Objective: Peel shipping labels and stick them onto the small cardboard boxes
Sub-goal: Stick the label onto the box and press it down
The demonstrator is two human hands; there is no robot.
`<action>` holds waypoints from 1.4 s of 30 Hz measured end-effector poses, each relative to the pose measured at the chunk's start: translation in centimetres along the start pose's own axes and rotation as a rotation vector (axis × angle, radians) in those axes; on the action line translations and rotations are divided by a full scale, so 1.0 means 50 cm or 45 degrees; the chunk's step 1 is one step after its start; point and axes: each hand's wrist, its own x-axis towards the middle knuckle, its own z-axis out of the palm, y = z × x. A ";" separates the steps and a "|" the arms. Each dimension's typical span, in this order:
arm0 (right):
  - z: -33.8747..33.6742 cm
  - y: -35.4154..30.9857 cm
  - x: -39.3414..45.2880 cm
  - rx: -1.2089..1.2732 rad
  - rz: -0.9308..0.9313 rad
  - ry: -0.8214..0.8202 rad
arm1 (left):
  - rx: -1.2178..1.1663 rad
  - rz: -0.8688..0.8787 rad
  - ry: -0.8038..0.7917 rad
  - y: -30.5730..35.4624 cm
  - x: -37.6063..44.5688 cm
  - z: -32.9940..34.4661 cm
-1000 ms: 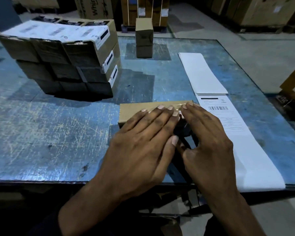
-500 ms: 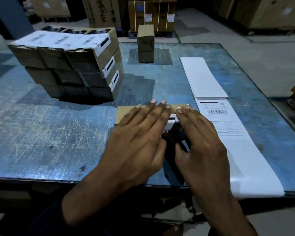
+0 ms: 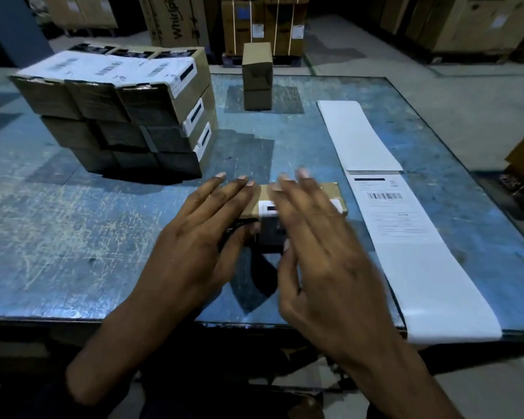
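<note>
A small cardboard box [image 3: 330,192] lies flat on the blue table [image 3: 58,237] in front of me, with a white shipping label [image 3: 268,207] showing between my hands. My left hand [image 3: 200,234] lies over the box's left part with straight fingers. My right hand [image 3: 318,237], blurred, covers the box's right part with its fingers spread and straight. Most of the box is hidden under both hands. To the right a long white label strip [image 3: 387,213] runs down the table, with one printed barcode label on it.
A stack of labelled small boxes [image 3: 118,116] stands at the left back. Two unlabelled boxes [image 3: 257,77] are stacked at the back centre. Large cartons [image 3: 176,19] stand on the floor behind the table. The strip's near end overhangs the table's front edge.
Both hands have slid apart a little over the box top, with the fingers reaching past its far edge. More of the white label shows between them.
</note>
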 end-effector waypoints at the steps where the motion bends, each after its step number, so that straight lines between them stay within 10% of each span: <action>1: 0.005 -0.002 0.006 -0.045 -0.026 -0.108 | -0.010 0.013 0.023 -0.003 0.002 0.002; 6: -0.001 0.039 0.002 -0.301 -0.016 -0.279 | -0.050 0.028 0.044 -0.013 0.004 0.008; 18: -0.059 0.129 0.007 0.148 0.308 -0.179 | -0.179 0.004 0.055 -0.020 0.002 0.013; 26: -0.089 0.142 0.084 0.346 0.285 -0.523 | -0.528 -0.124 0.022 -0.028 0.001 0.005; 37: -0.013 0.073 0.066 0.890 1.050 -0.193 | -0.811 -0.575 0.084 -0.014 -0.003 0.007; 42: -0.001 0.026 0.055 0.506 0.646 -0.389 | -0.957 -0.458 0.054 0.007 0.007 0.007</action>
